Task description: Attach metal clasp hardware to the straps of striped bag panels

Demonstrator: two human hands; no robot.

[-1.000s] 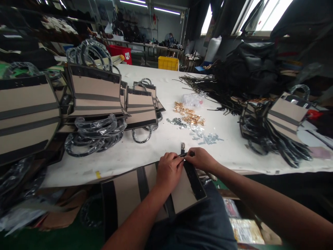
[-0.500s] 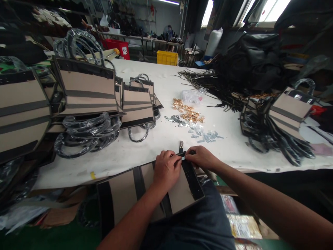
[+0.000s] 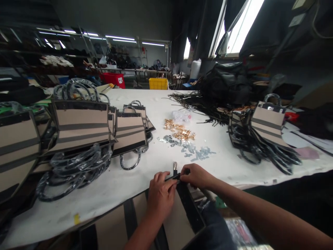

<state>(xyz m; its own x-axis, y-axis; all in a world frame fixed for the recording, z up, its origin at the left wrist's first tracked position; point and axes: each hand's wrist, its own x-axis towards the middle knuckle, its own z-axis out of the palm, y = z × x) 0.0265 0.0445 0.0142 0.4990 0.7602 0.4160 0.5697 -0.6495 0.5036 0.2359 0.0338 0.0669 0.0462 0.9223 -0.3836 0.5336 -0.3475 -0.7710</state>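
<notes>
The view is tipped up, but at the near edge of the surface (image 3: 149, 158) the flat bag piece (image 3: 179, 218) is still pinched by the left hand (image 3: 161, 192) and right hand (image 3: 195, 175); work there seems unfinished.

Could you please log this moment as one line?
left hand: at edge of panel; right hand: at same edge; gold pieces: on table, beyond

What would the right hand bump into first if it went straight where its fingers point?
The right hand would probably bump into the left hand, just ahead of it, though depth is hard to judge.
</notes>
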